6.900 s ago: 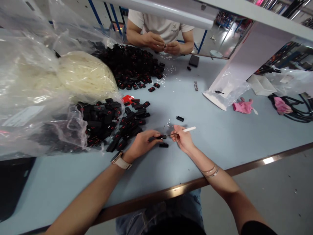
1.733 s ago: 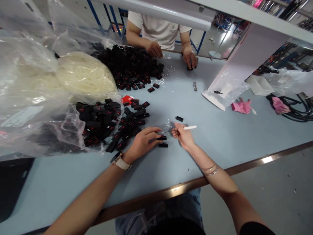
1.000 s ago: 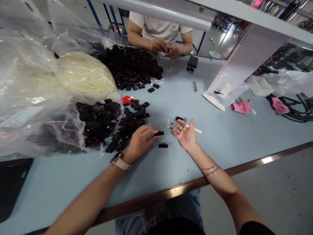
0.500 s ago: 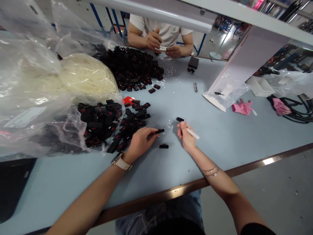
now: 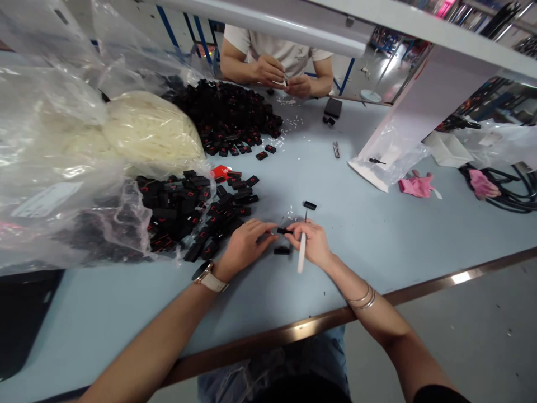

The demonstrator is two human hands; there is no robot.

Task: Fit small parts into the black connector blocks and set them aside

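Note:
Between my two hands is a small black part (image 5: 285, 230). My left hand (image 5: 247, 246) has its thumb and forefinger at the left end of the part. The fingertips of my right hand (image 5: 312, 240) pinch its right end, and the same hand holds a white-handled tool (image 5: 301, 254), handle toward me and thin dark tip pointing away. One black part (image 5: 281, 251) lies on the table just below my fingers. Another black part (image 5: 309, 205) lies beyond my right hand. Tiny white pieces (image 5: 290, 213) are scattered just past my fingertips.
Black parts with red marks (image 5: 226, 210) are heaped on the left, beside clear plastic bags (image 5: 151, 131). A farther black heap (image 5: 235, 115) lies near a co-worker's hands (image 5: 297, 85). A white post (image 5: 415, 112), pink glove (image 5: 416, 184) and small metal tool (image 5: 336, 149) are on the right.
My right hand has moved left and toward me to meet the part at my left hand. The white-handled tool has swung round. The co-worker's hands have shifted slightly.

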